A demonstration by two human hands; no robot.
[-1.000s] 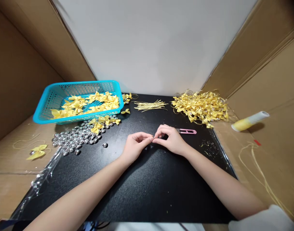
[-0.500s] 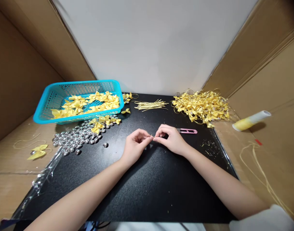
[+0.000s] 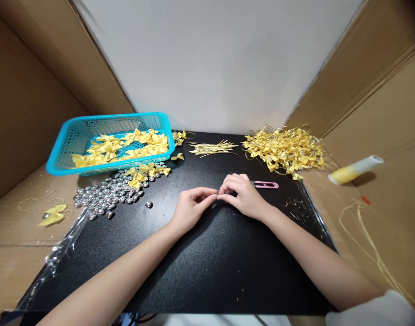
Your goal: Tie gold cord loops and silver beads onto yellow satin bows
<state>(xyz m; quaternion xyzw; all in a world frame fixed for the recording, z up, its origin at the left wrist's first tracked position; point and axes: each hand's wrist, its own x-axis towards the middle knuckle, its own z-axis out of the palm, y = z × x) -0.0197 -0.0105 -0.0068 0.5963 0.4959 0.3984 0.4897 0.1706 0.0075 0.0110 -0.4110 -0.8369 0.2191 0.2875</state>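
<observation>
both hands, left hand [image 3: 190,209] and right hand [image 3: 243,195], pinch something tiny mid-mat; finished bows [image 3: 284,151] heap at the far right corner, many silver beads [image 3: 107,194] remain.

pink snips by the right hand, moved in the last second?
No. The pink snips lie on the black mat at the same spot below the pile of finished bows, just beyond the right hand.

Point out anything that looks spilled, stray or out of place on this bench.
Several things lie loose. Silver beads spread unboxed over the mat, one bead apart from the heap. Some bows lie outside the basket; another bow sits off the mat on cardboard. Small scraps litter the mat's right edge.
</observation>
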